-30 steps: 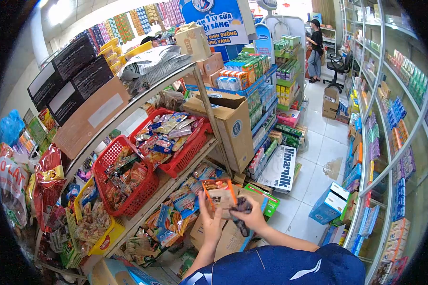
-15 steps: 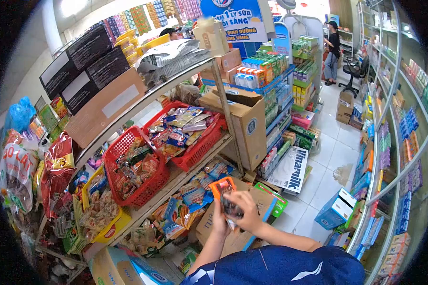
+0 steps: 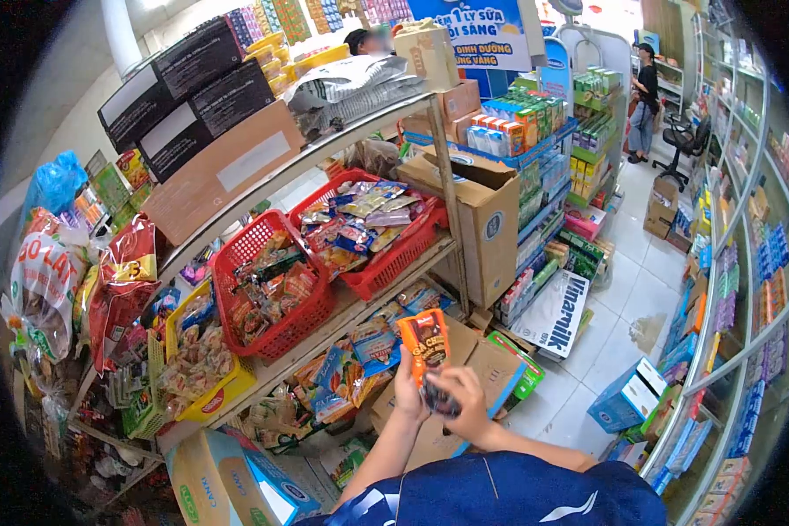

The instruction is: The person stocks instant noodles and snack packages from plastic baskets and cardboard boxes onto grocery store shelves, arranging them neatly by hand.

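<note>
An orange snack packet (image 3: 426,340) with a dark, glossy lower part is held upright in front of my body. My left hand (image 3: 408,387) is closed around its left side, the thumb running along the edge. The fingers of my right hand (image 3: 466,401) are bent over the dark lower end and press on it. Beneath both hands lies a cardboard box (image 3: 482,358) with a blue edge. Just beyond the hands, colourful snack bags (image 3: 377,346) fill the lower shelf.
Two red baskets (image 3: 267,346) of small packets stand on the left shelf, beside a yellow basket (image 3: 223,394). A white Vinamilk carton (image 3: 554,314) and a blue box (image 3: 624,394) are on the floor. Glass-fronted shelves (image 3: 745,289) line the right. A person (image 3: 644,101) stands far down the aisle.
The packet's orange printed front now shows more, as my right hand has slid down to its lower end. The view has shifted slightly, moving the shelves rightward in the picture.
</note>
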`<state>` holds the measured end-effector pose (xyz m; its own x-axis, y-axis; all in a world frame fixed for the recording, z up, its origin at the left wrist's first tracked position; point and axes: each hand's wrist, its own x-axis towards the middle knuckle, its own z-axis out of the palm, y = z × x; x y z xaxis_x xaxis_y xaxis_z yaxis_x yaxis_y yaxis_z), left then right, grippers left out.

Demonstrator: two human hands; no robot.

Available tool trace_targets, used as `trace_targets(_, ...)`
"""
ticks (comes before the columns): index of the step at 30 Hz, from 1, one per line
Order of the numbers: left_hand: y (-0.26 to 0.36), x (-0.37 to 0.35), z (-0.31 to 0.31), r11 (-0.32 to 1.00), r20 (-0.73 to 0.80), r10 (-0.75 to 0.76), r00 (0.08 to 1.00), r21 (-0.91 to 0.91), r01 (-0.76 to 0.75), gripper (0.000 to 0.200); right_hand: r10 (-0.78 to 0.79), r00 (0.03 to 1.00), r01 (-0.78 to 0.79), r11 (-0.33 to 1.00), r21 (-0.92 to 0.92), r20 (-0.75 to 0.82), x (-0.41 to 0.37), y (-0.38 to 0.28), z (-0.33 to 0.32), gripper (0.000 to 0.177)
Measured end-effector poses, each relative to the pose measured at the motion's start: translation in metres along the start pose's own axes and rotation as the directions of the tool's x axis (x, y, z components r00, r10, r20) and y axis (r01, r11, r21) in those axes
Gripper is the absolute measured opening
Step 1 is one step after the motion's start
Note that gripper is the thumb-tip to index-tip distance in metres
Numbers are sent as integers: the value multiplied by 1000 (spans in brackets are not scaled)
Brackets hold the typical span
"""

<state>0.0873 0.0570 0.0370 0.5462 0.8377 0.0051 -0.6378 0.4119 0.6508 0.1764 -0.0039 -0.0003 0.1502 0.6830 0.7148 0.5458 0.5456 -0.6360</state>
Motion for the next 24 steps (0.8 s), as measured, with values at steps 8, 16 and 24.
trace_targets(8, -27, 2, 8, 950, 91, -300, 950, 119, 289, 54, 62, 949, -108, 985, -133, -310, 55, 21, -37, 56)
trace_targets(16, -19, 0, -13, 976, -16, -213, 977, -46, 212, 51, -33, 999, 31, 993, -116, -10, 22, 4, -19, 57)
trace_targets(24, -15, -4, -40, 973, 136, -165, 977, -139, 184, 54, -118, 989, 123, 991, -43, 91, 18, -10, -5, 47)
